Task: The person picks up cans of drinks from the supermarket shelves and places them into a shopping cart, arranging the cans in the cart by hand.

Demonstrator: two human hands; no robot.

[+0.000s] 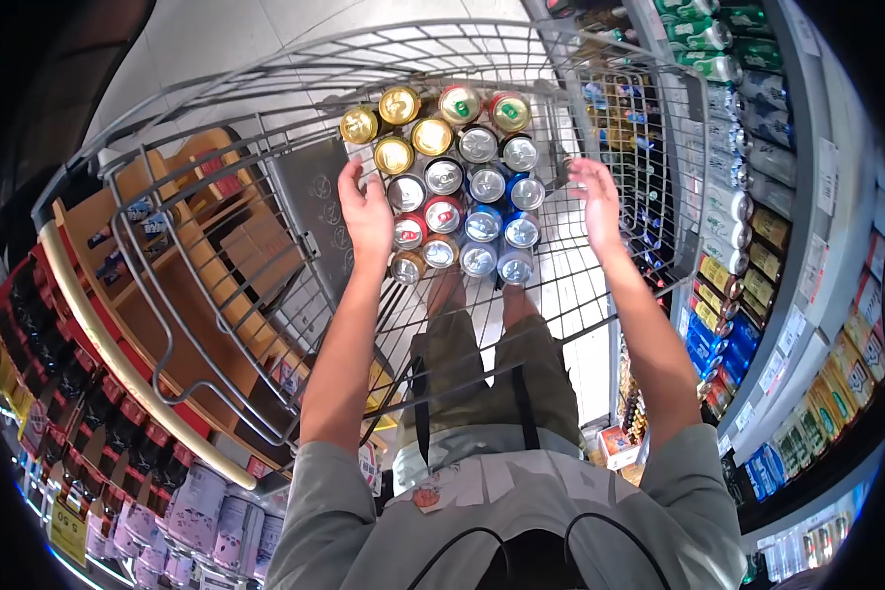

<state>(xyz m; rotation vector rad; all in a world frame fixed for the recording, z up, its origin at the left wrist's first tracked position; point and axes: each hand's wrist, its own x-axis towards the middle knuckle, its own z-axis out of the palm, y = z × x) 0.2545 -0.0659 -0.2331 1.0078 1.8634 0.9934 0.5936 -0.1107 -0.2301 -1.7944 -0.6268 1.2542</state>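
Several drink cans stand upright in a tight block in the wire shopping cart (pixel 295 39), tops facing me. Gold cans (pixel 398 104) fill the far left corner. Cans with green-marked tops (pixel 459 104) stand at the far right. Silver-topped cans (pixel 478 145), red-rimmed cans (pixel 443 214) and blue cans (pixel 483 224) make up the rest. My left hand (pixel 366 211) is open at the block's left side, fingers pointing away; whether it touches the nearest can (pixel 406 193) I cannot tell. Apart from the cans on the right, my right hand (pixel 598 202) is open, its fingers bent slightly and holding nothing.
Shelves of canned drinks (pixel 733 206) run along the right, close to the cart. On the left are a wooden display stand (pixel 157 285), dark bottles (pixel 79 393) and pale patterned packs (pixel 202 506). A dark panel (pixel 320 187) lies against the cart's left side.
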